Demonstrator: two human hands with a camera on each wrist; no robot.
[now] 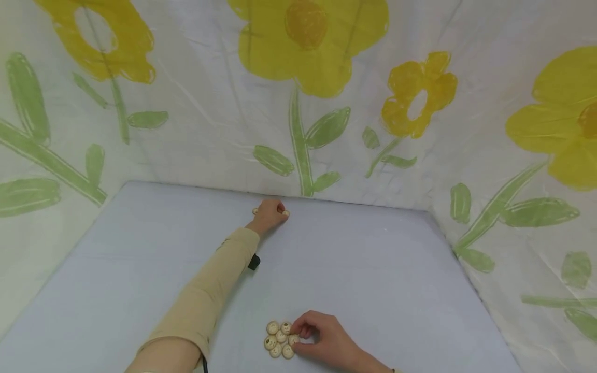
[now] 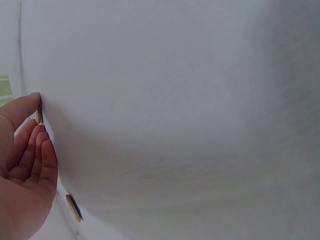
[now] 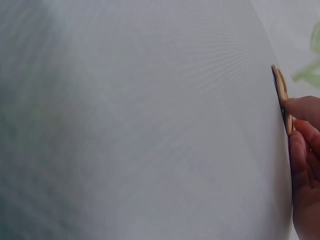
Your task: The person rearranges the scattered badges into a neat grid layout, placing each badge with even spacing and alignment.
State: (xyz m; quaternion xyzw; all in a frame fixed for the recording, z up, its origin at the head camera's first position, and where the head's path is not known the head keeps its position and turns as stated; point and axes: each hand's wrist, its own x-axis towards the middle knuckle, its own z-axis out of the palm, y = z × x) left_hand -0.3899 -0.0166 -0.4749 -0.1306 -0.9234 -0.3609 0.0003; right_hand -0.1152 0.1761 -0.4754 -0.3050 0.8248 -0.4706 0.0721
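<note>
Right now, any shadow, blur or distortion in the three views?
Head: even, diffuse light; wooden discs by the right hand small, markings partly legible. Left wrist: soft shading on the tabletop beside the left hand, right edge dark, blurred. Right wrist: left edge dark, blurred; fine ripple pattern upper right; tabletop edge bowed.

At the fingers of the right hand (image 1: 325,338), the discs (image 1: 281,336) are pale tan with small dark marks. A disc (image 1: 286,213) at the fingertips of the left hand (image 1: 269,213) is light tan too. Beneath both hands' fingers the table (image 1: 364,269) is plain pale lilac-grey. Beyond the left fingertips, the sheet (image 1: 200,134) is whitish, patterned with yellow flowers (image 1: 270,44), orange or white at their centres, and green leaves (image 1: 328,127). Back from those fingertips, the sleeve (image 1: 200,292) is beige.
</note>
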